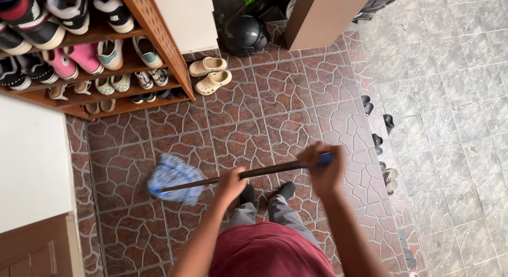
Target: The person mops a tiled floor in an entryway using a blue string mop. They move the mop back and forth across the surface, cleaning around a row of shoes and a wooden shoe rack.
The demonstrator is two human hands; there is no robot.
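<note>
It was a home entryway: a wooden shoe rack [159, 33] crowded with footwear stood upper left, on stone-patterned floor tiles [275, 107].

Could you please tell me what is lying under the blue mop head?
The mop head rests on the reddish-brown stone-patterned floor tiles, held by the left hand and right hand on its handle. The tile directly beneath is covered by the strands.

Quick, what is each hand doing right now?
Left hand: closed around the mop handle.
Right hand: closed around the same handle, near its blue end.
</note>
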